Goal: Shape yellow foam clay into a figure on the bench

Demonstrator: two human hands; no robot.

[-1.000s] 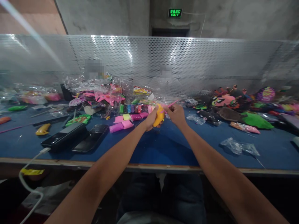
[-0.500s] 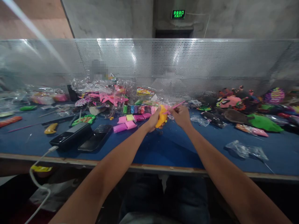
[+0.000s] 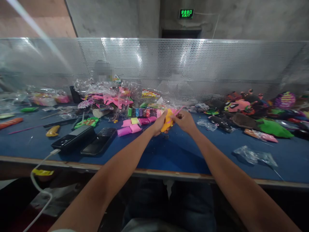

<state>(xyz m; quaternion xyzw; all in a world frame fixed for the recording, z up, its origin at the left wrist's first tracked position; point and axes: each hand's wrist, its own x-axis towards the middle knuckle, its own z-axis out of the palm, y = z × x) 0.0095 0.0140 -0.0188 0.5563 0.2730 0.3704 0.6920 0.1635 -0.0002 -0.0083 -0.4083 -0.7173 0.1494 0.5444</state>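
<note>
My left hand [image 3: 159, 124] is closed around a yellow-orange clay figure [image 3: 167, 121] with small pink marks, held above the blue table. At its right side, my right hand [image 3: 185, 120] pinches a thin pink stick [image 3: 179, 111], probably a modelling tool, whose upper end points up and to the right. The right fingertips are close to the figure; whether they touch it cannot be made out. Just left of the hands lie pink and purple clay packets [image 3: 135, 128], with a row of small coloured clay packs [image 3: 141, 112] behind them.
A black phone [image 3: 98, 141] and a power bank [image 3: 73, 139] with a white cable lie at the left front. Clear crumpled wrappers [image 3: 255, 156] lie at the right. Stuffed-looking figures [image 3: 238, 108] pile up at the back right, before a perforated metal screen [image 3: 145, 61].
My right hand has come slightly closer to the yellow-orange figure, and the pink stick has tilted more steeply. My left hand keeps its hold.
</note>
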